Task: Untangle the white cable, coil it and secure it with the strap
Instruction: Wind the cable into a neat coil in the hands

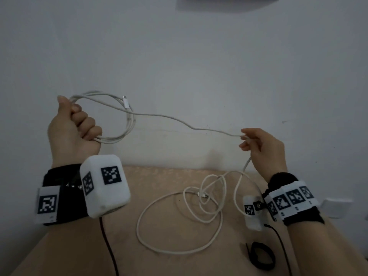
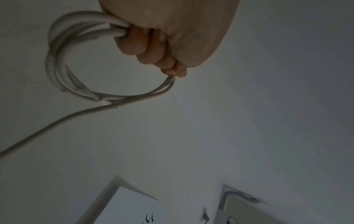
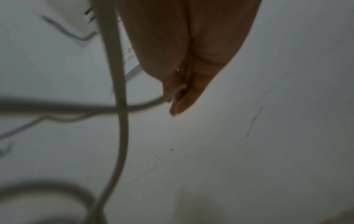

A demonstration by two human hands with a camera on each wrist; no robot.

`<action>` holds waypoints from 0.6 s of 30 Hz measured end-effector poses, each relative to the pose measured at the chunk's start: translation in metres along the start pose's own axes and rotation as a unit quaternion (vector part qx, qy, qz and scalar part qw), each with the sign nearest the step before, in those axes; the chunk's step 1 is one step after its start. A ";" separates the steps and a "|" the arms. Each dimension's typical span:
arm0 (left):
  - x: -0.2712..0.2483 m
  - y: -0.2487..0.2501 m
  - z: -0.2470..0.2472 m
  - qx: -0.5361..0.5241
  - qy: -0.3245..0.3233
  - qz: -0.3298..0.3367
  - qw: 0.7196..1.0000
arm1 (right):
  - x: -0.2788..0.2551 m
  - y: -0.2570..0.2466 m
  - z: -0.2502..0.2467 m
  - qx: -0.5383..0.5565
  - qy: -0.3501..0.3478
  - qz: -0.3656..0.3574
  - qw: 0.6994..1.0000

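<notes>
**Cable part-coiled in the air, remainder loose on the table**

Reading from the left, I see the left hand point(image 1: 74, 128) raised in front of the wall point(image 1: 199, 56), fingers curled tight into a fist around several loops of the white cable point(image 1: 169, 117). The left wrist view confirms the bundled loops point(image 2: 57, 63) pass through the fist point(image 2: 168, 34). A connector end point(image 1: 125, 101) stands up at the far side of the coil. From the coil a single strand runs rightward through the air to the right hand point(image 1: 262, 150), which pinches it between thumb and fingertips, the other fingers loosely bent. Below that hand the cable drops to the tan table point(image 1: 169, 261) and lies there in tangled loops. The black strap point(image 1: 261, 257) lies on the table near the right forearm, apart from the cable.
</notes>
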State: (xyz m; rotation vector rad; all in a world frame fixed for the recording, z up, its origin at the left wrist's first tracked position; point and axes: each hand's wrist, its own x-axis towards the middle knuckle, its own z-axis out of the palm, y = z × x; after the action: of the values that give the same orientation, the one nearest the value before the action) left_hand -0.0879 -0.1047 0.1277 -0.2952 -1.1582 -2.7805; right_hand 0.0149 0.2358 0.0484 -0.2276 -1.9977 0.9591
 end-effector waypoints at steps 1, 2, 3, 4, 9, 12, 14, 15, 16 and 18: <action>-0.002 0.002 0.001 -0.002 -0.004 0.004 1.000 | 0.000 -0.001 0.000 -0.015 0.035 -0.023 0.999; -0.003 0.004 0.003 -0.004 -0.011 0.008 1.000 | 0.000 -0.002 0.000 -0.031 0.065 -0.043 0.996; -0.004 0.006 0.005 -0.002 -0.021 0.010 1.000 | -0.001 -0.003 -0.001 -0.035 0.086 -0.050 0.994; -0.005 0.007 0.006 0.005 -0.036 0.011 0.999 | -0.001 -0.004 -0.001 -0.025 0.096 -0.035 0.994; -0.011 -0.001 0.019 0.058 -0.097 -0.021 0.993 | 0.000 -0.006 0.003 0.052 0.026 0.121 0.991; -0.012 -0.011 0.027 0.086 -0.101 -0.032 0.991 | -0.002 -0.009 0.011 0.153 -0.015 0.202 0.967; -0.014 -0.017 0.033 0.097 -0.117 -0.051 0.987 | -0.005 -0.013 0.014 0.230 -0.056 0.247 0.940; -0.014 -0.020 0.035 0.098 -0.127 -0.063 0.985 | -0.006 -0.015 0.015 0.266 -0.078 0.266 0.923; -0.014 -0.024 0.038 0.100 -0.135 -0.074 0.983 | -0.007 -0.015 0.015 0.293 -0.097 0.281 0.908; -0.016 -0.033 0.044 0.114 -0.141 -0.082 0.980 | -0.008 -0.014 0.016 0.290 -0.132 0.296 0.901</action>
State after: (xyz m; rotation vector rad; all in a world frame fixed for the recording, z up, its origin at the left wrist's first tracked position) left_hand -0.0728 -0.0502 0.1318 -0.6097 -1.6199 -2.7681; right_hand 0.0104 0.2135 0.0482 -0.3948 -1.7955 2.0199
